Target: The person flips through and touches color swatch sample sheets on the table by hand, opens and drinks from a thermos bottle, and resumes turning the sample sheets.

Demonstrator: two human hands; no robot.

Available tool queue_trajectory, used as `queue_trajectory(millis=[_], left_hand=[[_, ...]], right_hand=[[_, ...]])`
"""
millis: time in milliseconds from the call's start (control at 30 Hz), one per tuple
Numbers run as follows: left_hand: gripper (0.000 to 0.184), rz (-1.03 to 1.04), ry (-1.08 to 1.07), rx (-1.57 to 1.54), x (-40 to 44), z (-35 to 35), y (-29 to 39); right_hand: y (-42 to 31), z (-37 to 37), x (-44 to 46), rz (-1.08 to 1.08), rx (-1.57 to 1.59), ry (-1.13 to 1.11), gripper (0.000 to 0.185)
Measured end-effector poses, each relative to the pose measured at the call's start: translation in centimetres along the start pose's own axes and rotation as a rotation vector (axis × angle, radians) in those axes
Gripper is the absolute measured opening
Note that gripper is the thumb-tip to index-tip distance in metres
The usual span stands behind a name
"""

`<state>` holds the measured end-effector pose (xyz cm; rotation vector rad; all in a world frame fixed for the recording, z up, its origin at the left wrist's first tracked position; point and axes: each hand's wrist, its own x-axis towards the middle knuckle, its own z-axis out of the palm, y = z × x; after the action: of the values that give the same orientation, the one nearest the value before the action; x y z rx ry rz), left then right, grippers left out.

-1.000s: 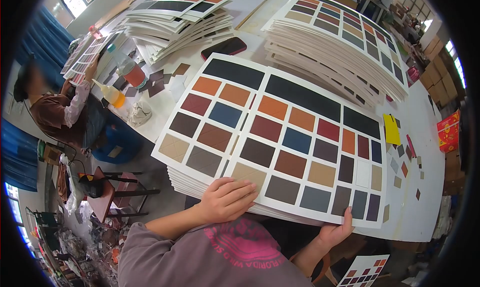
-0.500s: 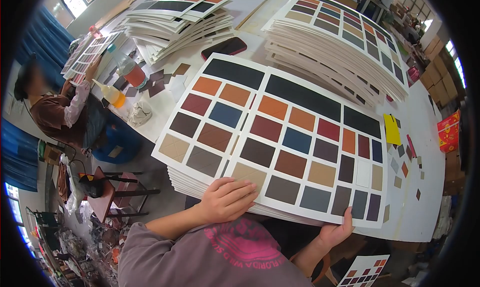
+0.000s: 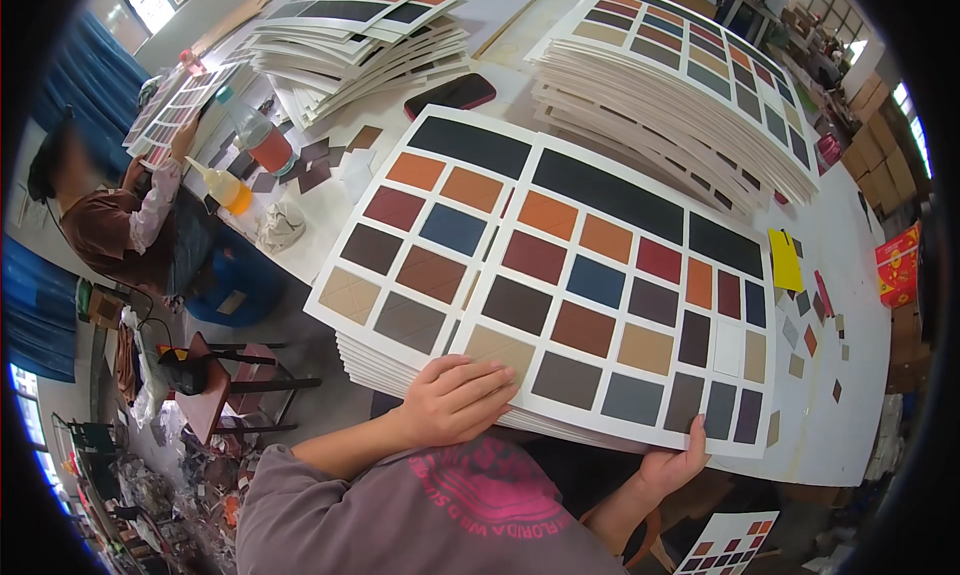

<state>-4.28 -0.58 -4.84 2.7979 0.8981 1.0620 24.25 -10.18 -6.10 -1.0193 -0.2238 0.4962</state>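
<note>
A white swatch card (image 3: 585,327) with rows of coloured squares and black strips across its top lies in front of me on a stack of similar cards (image 3: 375,370). My left hand (image 3: 460,400) rests flat on its near left edge, fingers stretched and side by side, covering part of a beige square. At the near right edge, my right hand (image 3: 675,465) grips the card, thumb on top and the other fingers hidden underneath. To the left, another swatch card (image 3: 395,255) shows partly beneath its edge.
Tall card stacks stand behind, one at right (image 3: 650,115) and one at left (image 3: 350,65). A phone (image 3: 450,96), a bottle of reddish liquid (image 3: 262,145), a yellow glue bottle (image 3: 228,192) and loose swatches lie around. Another person (image 3: 120,205) sits at left. A yellow note (image 3: 785,260) lies at right.
Both my hands and the card stay in the same place. The other person at left has shifted an arm slightly.
</note>
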Motion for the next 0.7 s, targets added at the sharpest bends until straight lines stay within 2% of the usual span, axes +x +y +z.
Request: queue_trajectory(millis=[700], left_hand=[[0.026,0.002,-0.004,-0.007,-0.24,-0.08,-0.61]], right_hand=[[0.24,0.66,-0.36,0.036,-0.012,0.019,0.04]])
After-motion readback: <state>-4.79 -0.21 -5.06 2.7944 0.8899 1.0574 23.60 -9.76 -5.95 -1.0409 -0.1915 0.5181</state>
